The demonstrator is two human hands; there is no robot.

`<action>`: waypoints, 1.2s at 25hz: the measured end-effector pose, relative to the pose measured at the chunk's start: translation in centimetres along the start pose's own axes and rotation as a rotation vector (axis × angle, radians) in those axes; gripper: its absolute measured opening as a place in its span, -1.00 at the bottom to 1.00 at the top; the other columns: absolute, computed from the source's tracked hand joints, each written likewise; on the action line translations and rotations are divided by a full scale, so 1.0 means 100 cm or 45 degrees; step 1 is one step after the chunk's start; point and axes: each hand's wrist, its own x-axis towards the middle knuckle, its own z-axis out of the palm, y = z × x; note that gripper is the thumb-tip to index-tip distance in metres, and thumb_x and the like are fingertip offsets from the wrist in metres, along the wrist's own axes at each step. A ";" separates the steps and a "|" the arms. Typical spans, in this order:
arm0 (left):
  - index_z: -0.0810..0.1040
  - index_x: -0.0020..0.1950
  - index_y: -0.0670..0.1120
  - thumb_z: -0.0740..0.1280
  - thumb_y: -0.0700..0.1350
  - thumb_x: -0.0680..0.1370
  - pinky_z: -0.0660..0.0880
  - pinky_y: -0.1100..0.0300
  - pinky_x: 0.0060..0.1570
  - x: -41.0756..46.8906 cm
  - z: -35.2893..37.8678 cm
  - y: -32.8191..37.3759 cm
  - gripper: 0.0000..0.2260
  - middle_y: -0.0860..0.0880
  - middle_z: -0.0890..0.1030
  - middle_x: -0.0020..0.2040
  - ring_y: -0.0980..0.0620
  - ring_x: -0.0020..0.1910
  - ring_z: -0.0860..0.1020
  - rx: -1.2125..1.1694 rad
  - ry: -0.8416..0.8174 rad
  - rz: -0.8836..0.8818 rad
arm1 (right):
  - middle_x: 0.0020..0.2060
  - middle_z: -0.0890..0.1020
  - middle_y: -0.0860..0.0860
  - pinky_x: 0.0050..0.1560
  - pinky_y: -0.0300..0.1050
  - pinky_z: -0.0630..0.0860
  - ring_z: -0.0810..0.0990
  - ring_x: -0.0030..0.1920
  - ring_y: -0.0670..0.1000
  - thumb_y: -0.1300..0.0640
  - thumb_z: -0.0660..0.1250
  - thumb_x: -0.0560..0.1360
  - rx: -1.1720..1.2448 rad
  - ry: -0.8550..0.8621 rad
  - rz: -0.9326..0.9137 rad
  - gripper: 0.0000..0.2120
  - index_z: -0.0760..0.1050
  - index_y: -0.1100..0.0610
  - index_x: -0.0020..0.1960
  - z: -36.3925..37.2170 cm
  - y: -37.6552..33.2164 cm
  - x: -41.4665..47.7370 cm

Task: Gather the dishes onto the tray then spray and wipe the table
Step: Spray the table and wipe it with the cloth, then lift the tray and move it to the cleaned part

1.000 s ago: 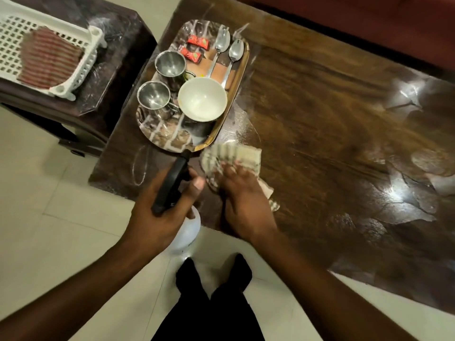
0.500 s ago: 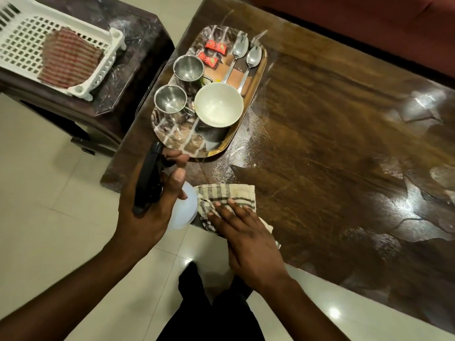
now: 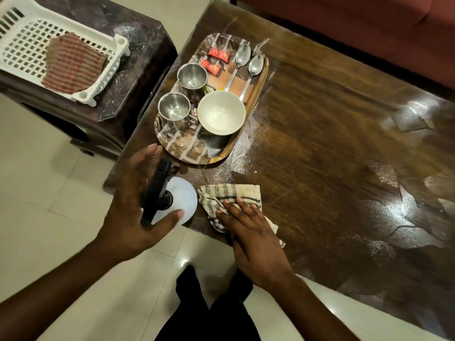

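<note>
A shiny metal tray (image 3: 187,150) sits at the left end of the dark wooden table (image 3: 332,156). It holds a white bowl (image 3: 221,112), two steel cups (image 3: 192,76) (image 3: 174,106), two spoons (image 3: 253,67) and two red sachets (image 3: 218,54). A white spray bottle (image 3: 183,195) with a black trigger head stands on the table's near left corner. My left hand (image 3: 130,205) is around it with fingers spread, not gripping. My right hand (image 3: 253,232) presses flat on a checked cloth (image 3: 229,193) at the near table edge.
A dark side table (image 3: 138,45) stands to the left, carrying a white plastic basket (image 3: 24,40) with a striped cloth (image 3: 71,62). A red sofa (image 3: 369,25) runs along the far side. My legs (image 3: 209,311) stand on the tiled floor below the table edge. Wet streaks mark the wood.
My left hand set the spray bottle down on the table corner and opened its fingers. My right hand drew the cloth from beside the tray back to the near edge.
</note>
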 end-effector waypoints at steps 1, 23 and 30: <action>0.21 0.61 -0.23 0.51 -0.13 0.37 0.45 0.20 0.45 0.000 -0.013 0.000 -0.13 -0.12 0.34 0.58 -0.06 0.56 0.41 0.062 -0.029 -0.002 | 0.64 0.34 -0.10 0.65 0.07 0.18 0.17 0.68 -0.07 0.16 0.24 0.60 0.091 0.000 -0.001 -0.43 0.40 -0.07 0.60 -0.010 -0.001 0.001; 0.54 0.21 -0.19 0.36 -0.32 0.64 0.74 0.10 -0.02 0.118 0.005 -0.028 -0.84 -0.25 0.75 0.02 -0.12 -0.06 0.76 -0.827 0.206 -1.360 | 0.19 0.73 -0.02 0.08 -0.09 0.68 0.73 0.11 -0.01 0.14 0.30 0.67 0.275 0.178 0.525 -0.71 0.65 -0.01 0.35 -0.235 0.077 0.380; 0.57 0.11 -0.21 0.34 -0.35 0.64 0.74 0.03 -0.02 0.112 0.009 -0.035 -0.90 -0.17 0.77 -0.09 -0.12 -0.03 0.76 -0.819 0.300 -1.264 | -0.18 0.70 -0.02 -0.38 -0.33 0.55 0.64 -0.39 -0.20 0.23 0.34 0.68 0.364 0.122 0.556 -0.85 0.69 0.09 0.08 -0.237 0.087 0.396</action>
